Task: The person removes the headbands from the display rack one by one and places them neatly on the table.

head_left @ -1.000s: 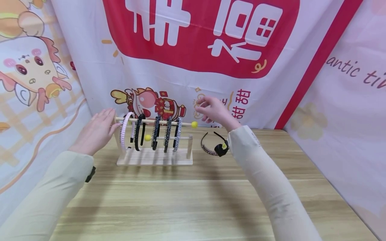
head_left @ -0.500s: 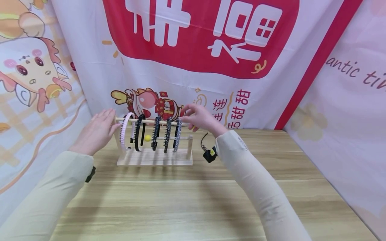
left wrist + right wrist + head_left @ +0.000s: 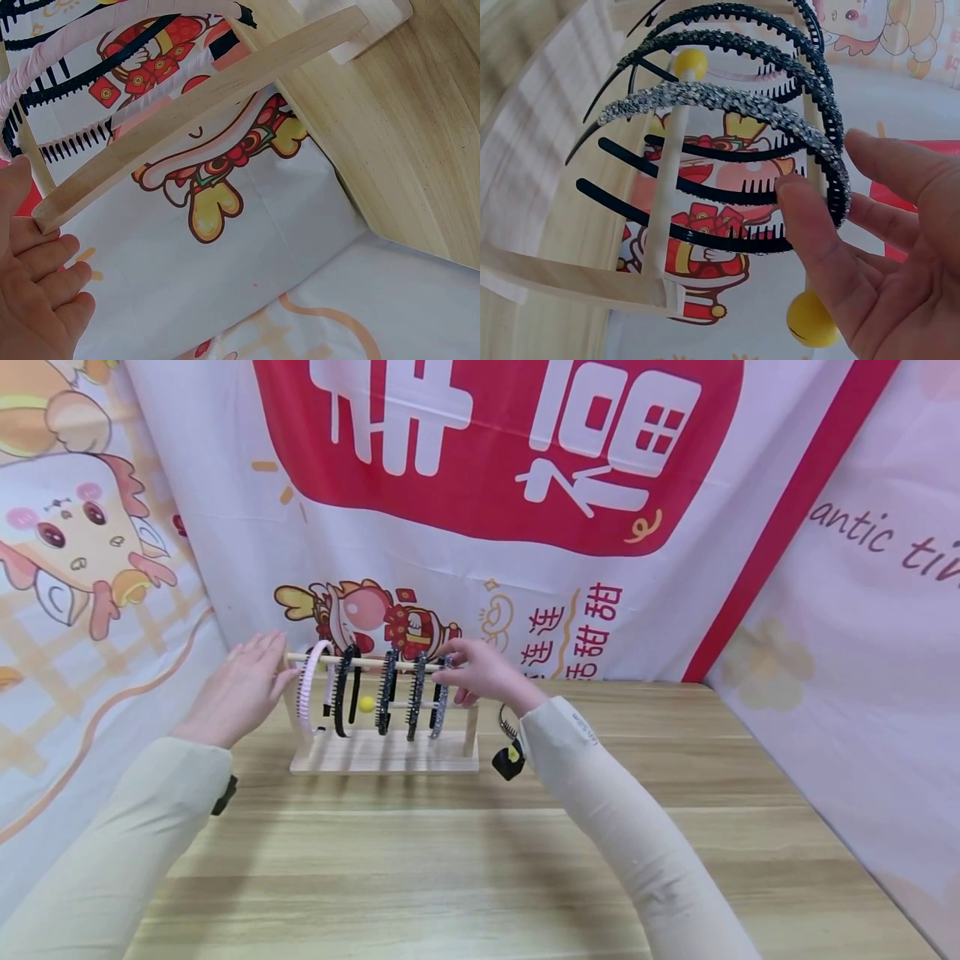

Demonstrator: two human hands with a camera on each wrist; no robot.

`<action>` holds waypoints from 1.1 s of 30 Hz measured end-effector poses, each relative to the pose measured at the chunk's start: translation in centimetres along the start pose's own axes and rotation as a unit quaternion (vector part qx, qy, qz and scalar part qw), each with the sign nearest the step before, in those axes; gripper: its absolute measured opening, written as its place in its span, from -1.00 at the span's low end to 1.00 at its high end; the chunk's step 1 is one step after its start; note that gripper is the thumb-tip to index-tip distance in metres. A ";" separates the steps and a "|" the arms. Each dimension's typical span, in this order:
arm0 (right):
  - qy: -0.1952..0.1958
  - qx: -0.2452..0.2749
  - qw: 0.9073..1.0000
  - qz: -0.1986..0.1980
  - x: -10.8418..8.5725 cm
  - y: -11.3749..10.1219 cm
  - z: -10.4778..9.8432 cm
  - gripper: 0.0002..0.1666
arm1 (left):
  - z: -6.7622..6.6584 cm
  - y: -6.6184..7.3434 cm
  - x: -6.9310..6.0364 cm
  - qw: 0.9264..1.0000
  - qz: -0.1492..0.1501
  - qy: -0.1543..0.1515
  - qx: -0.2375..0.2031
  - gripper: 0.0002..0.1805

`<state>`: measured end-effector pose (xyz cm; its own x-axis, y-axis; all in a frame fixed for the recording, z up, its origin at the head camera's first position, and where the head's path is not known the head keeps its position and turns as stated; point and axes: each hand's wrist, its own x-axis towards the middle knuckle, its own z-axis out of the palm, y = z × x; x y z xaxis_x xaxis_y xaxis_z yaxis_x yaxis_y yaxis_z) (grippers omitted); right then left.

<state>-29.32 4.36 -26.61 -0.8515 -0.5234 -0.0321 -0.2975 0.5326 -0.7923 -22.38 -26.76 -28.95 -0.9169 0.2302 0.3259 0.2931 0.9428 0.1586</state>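
A wooden rack (image 3: 384, 763) bears several headbands: pink (image 3: 305, 693), black (image 3: 341, 693), dark glittery ones (image 3: 387, 693) and a silver glittery one (image 3: 441, 718) at the right. My left hand (image 3: 236, 689) holds the top of the left post (image 3: 187, 112), thumb (image 3: 15, 180) and fingers (image 3: 49, 259) on either side. My right hand (image 3: 487, 677) is round the silver headband (image 3: 705, 96) at the upper rod's right end, thumb (image 3: 810, 232) on one side, fingers (image 3: 889, 225) on the other. A yellow ball (image 3: 812, 319) caps that rod beneath the hand.
On the wooden table (image 3: 420, 877), right of the rack, lies another headband with a black bow (image 3: 508, 762), partly hidden by my right sleeve. Printed cloth (image 3: 480, 560) hangs behind and at both sides. A second yellow ball (image 3: 367, 703) tips the lower rod.
My right hand has come left and down from beyond the rod's right end to the silver headband. My left hand and the rack have stayed put.
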 end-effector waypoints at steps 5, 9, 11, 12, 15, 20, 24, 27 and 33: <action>0.017 0.004 1.000 0.005 0.1 0.0 0.4 -0.57 | 0.0 0.1 0.0 1.000 0.000 -0.002 0.000 -0.36; 0.022 -0.002 1.000 0.002 0.1 0.1 0.4 -0.55 | 0.0 0.1 0.1 1.000 0.000 0.001 0.002 -0.36; 0.025 -0.005 1.000 -0.001 0.1 0.2 0.3 -0.54 | 0.0 0.1 0.1 1.000 0.000 0.001 0.002 -0.36; 0.027 -0.005 1.000 -0.001 0.0 0.2 0.2 -0.54 | 0.0 0.1 0.1 1.000 -0.001 0.001 0.003 -0.36; 0.036 -0.008 0.999 0.000 -0.2 0.2 -0.1 -0.55 | -0.1 0.1 0.1 1.000 -0.001 0.001 0.003 -0.36; 0.050 -0.012 0.998 -0.019 -0.7 -0.2 -0.7 -0.59 | -0.1 0.1 0.1 1.000 0.001 0.004 0.003 -0.37; 0.059 -0.014 0.998 -0.033 -1.1 -0.6 -1.3 -0.59 | -0.2 0.1 0.0 1.000 0.006 0.010 0.003 -0.38; 0.062 -0.013 0.997 -0.033 -1.5 -0.9 -1.8 -0.57 | -0.2 0.1 0.0 1.000 0.007 0.012 0.005 -0.38; 0.070 -0.016 0.996 -0.047 -2.3 -1.4 -2.7 -0.57 | -0.2 0.2 -0.1 1.000 0.008 0.011 0.008 -0.38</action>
<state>-28.15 6.62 -23.82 -0.8701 -0.4758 0.1286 -0.3911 0.5077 -0.7677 -22.14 -26.66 -28.74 -0.9060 0.2400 0.3485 0.3032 0.9427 0.1390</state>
